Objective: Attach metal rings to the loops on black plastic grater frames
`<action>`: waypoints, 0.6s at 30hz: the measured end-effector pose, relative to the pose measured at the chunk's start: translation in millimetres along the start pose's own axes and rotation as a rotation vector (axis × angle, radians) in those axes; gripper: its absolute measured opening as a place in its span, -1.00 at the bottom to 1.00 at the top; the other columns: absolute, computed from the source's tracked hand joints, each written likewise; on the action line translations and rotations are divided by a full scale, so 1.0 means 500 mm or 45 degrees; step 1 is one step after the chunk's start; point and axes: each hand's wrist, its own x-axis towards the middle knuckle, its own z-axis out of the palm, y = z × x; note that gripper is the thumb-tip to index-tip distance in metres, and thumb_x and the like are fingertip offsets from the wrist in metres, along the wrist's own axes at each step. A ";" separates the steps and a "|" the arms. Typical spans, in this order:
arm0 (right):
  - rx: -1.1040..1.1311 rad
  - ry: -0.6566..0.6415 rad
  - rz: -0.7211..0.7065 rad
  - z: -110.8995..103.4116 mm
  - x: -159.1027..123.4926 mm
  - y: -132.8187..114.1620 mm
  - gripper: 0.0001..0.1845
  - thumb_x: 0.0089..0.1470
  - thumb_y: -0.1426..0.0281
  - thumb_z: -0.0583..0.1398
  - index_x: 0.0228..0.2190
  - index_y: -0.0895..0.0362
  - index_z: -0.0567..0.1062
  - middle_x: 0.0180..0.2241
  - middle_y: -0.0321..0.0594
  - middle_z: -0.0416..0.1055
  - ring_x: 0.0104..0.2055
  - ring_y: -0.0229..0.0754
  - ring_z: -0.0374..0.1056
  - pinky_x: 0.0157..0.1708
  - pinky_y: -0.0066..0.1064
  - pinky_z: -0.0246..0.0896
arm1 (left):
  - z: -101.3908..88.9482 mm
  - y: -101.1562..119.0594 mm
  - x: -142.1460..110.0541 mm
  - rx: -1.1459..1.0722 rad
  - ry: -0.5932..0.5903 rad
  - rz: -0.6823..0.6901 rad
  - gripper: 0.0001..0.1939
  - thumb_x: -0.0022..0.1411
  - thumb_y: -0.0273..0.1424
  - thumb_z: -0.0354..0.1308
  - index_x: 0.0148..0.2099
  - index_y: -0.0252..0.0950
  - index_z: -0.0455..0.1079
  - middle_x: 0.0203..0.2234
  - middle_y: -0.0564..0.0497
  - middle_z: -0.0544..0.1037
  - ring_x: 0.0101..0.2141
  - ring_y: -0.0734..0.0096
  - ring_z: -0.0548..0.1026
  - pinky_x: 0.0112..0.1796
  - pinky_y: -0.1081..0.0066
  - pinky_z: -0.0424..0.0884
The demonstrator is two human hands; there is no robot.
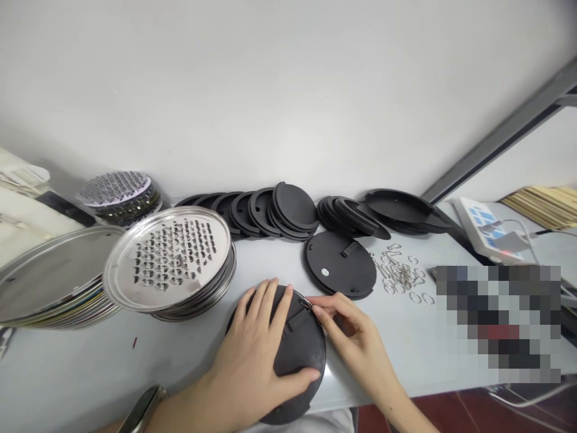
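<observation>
My left hand (256,349) lies spread over a round black plastic disc (302,349) near the table's front edge, fingers stretched and thumb apart. At the disc's upper right rim, my right hand (349,331) pinches a small metal clip (306,303) between thumb and fingertips. Whether the clip passes through the hole there I cannot make out. Just beyond, more round black discs (340,264) lie stacked, the top one with a small pale sticker. To their right is a loose heap of metal rings and clips (401,270).
Stacked round metal graters (180,258) stand at left, beside a stack of large round metal trays (49,276). Behind are spiky round pieces (117,189) and black discs (295,207) along the wall. A white power strip (482,231) with a cable sits at right, near a pixelated patch.
</observation>
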 end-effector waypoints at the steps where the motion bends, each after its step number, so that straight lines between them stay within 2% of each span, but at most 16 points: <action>1: 0.012 0.004 0.013 -0.001 -0.001 0.002 -0.76 0.18 0.23 0.17 -0.24 0.09 0.56 -0.36 -0.22 0.40 -0.28 -0.17 0.33 -0.28 -0.40 0.21 | 0.000 0.000 0.000 0.000 0.000 -0.003 -0.01 0.11 0.14 0.08 0.38 -0.35 -0.09 0.32 -0.27 0.01 0.27 -0.13 0.00 0.18 -0.10 0.06; 6: 0.067 0.025 0.060 -0.001 -0.004 0.008 -0.73 0.16 0.21 0.18 -0.23 0.12 0.56 -0.41 -0.22 0.41 -0.35 -0.17 0.31 -0.32 -0.39 0.21 | -0.003 0.001 0.002 -0.001 0.003 -0.005 -0.02 0.11 0.13 0.08 0.38 -0.35 -0.07 0.31 -0.25 0.03 0.27 -0.10 0.01 0.18 -0.09 0.06; 13: 0.033 0.021 0.023 0.005 -0.010 0.009 -0.72 0.19 0.20 0.15 -0.24 0.13 0.54 -0.45 -0.24 0.38 -0.38 -0.17 0.28 -0.35 -0.38 0.17 | -0.002 0.001 0.005 0.011 0.017 -0.006 -0.01 0.09 0.13 0.10 0.37 -0.35 -0.06 0.31 -0.25 0.04 0.27 -0.10 0.02 0.18 -0.08 0.07; 18: 0.043 -0.038 0.079 0.000 -0.007 0.004 -0.71 0.19 0.18 0.14 -0.26 0.13 0.51 -0.44 -0.23 0.39 -0.38 -0.18 0.26 -0.36 -0.39 0.15 | -0.001 0.003 0.005 0.018 -0.002 -0.021 -0.02 0.10 0.13 0.10 0.37 -0.35 -0.07 0.32 -0.24 0.03 0.27 -0.09 0.01 0.18 -0.08 0.05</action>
